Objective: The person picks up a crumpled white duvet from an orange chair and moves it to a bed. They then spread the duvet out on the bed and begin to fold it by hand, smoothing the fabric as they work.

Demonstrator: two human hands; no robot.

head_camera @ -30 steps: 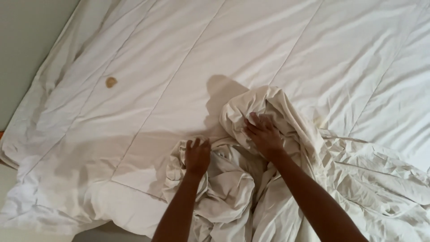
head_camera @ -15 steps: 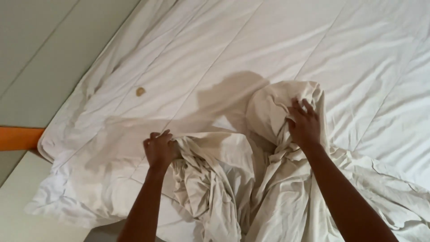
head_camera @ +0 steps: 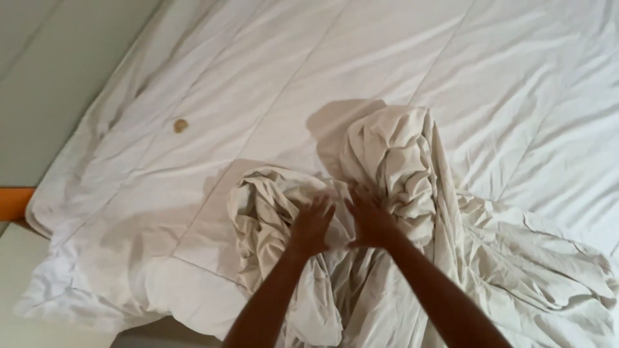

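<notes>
A crumpled cream sheet (head_camera: 393, 161) lies bunched in a heap on a white quilted bed cover (head_camera: 271, 84). Both of my hands are on the heap, close together near its middle. My left hand (head_camera: 313, 225) rests on the folds with its fingers spread. My right hand (head_camera: 371, 219) lies just beside it, fingers apart and pointing up into the tall fold. Both are slightly blurred, and neither shows fabric pinched in it. More of the sheet trails away to the lower right (head_camera: 535, 264).
A small brown spot (head_camera: 180, 125) marks the white cover at the left. The cover's corner hangs over the bed's left edge (head_camera: 71, 283). An orange piece of frame (head_camera: 16, 201) shows at the far left, beside pale floor (head_camera: 51, 77).
My hands were apart, each gripping the sheet; they have come together at the middle of the heap. The view has shifted slightly.
</notes>
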